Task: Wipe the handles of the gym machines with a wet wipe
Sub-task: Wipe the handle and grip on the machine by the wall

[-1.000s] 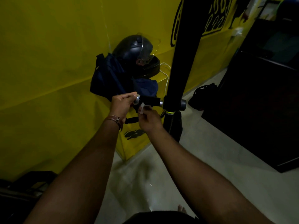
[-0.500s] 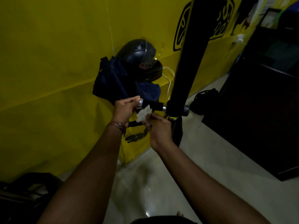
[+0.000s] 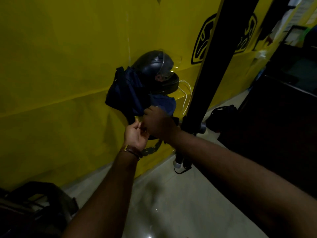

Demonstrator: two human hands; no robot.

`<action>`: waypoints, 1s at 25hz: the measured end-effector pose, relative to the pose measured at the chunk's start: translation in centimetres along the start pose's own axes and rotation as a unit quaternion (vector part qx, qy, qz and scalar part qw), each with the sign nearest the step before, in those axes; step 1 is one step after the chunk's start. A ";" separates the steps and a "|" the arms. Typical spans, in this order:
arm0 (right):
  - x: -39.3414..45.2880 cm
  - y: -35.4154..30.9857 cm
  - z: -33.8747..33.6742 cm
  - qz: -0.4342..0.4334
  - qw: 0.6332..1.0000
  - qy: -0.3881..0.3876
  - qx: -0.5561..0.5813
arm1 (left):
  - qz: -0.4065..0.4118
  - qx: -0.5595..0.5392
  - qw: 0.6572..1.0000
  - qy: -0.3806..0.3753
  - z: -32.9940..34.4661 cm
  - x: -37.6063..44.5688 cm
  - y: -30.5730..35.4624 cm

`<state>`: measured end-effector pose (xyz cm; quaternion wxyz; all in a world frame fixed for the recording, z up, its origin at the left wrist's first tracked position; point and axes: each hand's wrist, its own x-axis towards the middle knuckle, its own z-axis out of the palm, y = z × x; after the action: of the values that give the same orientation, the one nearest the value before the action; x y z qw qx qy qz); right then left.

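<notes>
Head view: right hand (image 3: 158, 123) wrapped over the handle (image 3: 176, 121) beside the black upright (image 3: 211, 79), wipe hidden beneath, grip contents unconfirmed; left hand (image 3: 136, 134) loosely curled just beside, hold indeterminate; wiping under way, lower handle (image 3: 178, 163) judged outstanding.

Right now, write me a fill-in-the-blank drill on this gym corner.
1. The glossy black helmet rests on a dark ___ fabric bag.
2. The painted wall behind them is ___.
3. A thin brown bracelet circles the person's ___ wrist.
4. The thin looping cable beside the helmet is ___.

Missing words: blue; yellow; left; white.
</notes>
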<state>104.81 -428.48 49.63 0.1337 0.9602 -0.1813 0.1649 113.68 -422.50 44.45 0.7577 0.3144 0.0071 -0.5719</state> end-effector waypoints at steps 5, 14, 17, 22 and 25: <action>3.4 2.2 -3.9 0.295 0.896 -0.219 0.251 | -0.023 0.002 1.000 0.007 0.0 -0.5 -1.1; -2.3 1.3 0.7 -0.175 0.980 0.030 -0.091 | -0.046 -0.053 0.997 -0.012 0.7 -2.1 -3.6; 0.4 0.4 -1.3 -0.173 0.969 -0.107 -0.141 | -0.040 -0.091 0.995 -0.006 1.4 -2.5 -4.3; 4.7 1.1 -3.7 0.026 0.954 -0.298 -0.017 | -0.056 -0.078 0.995 -0.014 1.3 -2.0 -4.0; 3.4 2.1 -2.6 0.293 0.911 -0.175 0.234 | -0.058 -0.060 0.996 -0.033 0.7 -1.6 -3.4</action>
<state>106.35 -430.56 53.64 -0.1825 0.8815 -0.4308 0.0640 109.92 -422.02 44.02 0.7405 0.2483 0.0342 -0.6236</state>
